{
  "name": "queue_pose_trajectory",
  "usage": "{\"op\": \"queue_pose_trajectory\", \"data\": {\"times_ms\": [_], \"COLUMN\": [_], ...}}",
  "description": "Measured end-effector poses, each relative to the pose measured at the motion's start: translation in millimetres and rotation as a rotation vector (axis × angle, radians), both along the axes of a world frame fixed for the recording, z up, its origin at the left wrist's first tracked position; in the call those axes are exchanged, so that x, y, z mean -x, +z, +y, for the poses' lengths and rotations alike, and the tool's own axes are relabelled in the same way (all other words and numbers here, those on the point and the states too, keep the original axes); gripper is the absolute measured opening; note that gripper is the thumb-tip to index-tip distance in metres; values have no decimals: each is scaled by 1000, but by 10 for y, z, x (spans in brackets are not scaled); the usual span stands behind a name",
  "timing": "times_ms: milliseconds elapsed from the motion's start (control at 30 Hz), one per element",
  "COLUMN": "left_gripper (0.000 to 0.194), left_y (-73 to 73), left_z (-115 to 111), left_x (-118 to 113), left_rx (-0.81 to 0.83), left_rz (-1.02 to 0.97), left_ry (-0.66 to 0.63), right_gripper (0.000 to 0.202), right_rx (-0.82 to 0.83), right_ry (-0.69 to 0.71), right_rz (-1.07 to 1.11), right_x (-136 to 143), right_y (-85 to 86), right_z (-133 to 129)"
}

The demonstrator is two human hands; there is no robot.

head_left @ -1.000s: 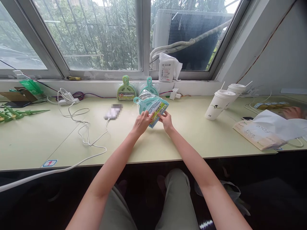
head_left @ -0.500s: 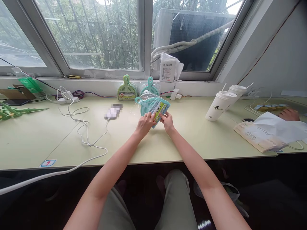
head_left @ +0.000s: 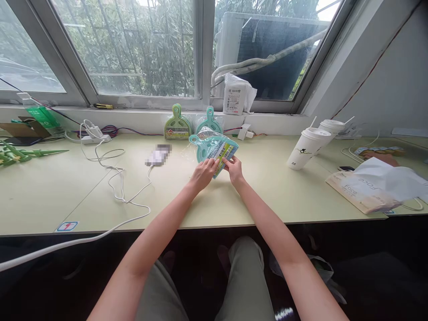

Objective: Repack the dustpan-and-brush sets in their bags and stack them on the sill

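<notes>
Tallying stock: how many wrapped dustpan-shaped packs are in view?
3: the held teal pack, in the left hand and right hand; the green pack by the wall; the rear teal pack to its right, partly covered. More may be hidden.

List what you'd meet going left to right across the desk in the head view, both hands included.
Green pointed pieces, white power strip, pixelated item, upright green package, left hand, right hand (both hands on the turquoise package), front lidded cup, Face packet.
</notes>
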State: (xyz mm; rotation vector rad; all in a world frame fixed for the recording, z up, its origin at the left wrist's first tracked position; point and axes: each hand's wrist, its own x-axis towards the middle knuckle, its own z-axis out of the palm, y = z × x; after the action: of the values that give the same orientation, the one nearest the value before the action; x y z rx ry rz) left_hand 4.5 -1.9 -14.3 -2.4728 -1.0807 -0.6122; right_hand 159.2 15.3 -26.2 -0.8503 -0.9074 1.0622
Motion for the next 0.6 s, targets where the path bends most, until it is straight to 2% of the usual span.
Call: {"op": "queue_pose_trajectory", "data": {"times_ms": [100,200,300,500,600], "left_gripper": [44,40,34,33,32], "left_y": [-1,11,14,-33,-46], "left_z": [3,16,43,32,-21], "left_x": [-7,0,28,5,-47], "left_rx": [-38,-77,-90,-13,50], "left_rz": [-78,-187,-156,-111,-254], "left_ry": [4,93,115,-137,-210], "right_gripper": [36,37,37,37,37], "right_rx": [-3,-7,-23,-21,-26], "right_ry": [-3,-8,-6,-39,-56], "right_rz": [4,19,17,15,47], "right_x": [2,2,6,26,24], "right_y": [17,25,25,16,11], "right_z": [-9,-10,-10,-19,-15]}}
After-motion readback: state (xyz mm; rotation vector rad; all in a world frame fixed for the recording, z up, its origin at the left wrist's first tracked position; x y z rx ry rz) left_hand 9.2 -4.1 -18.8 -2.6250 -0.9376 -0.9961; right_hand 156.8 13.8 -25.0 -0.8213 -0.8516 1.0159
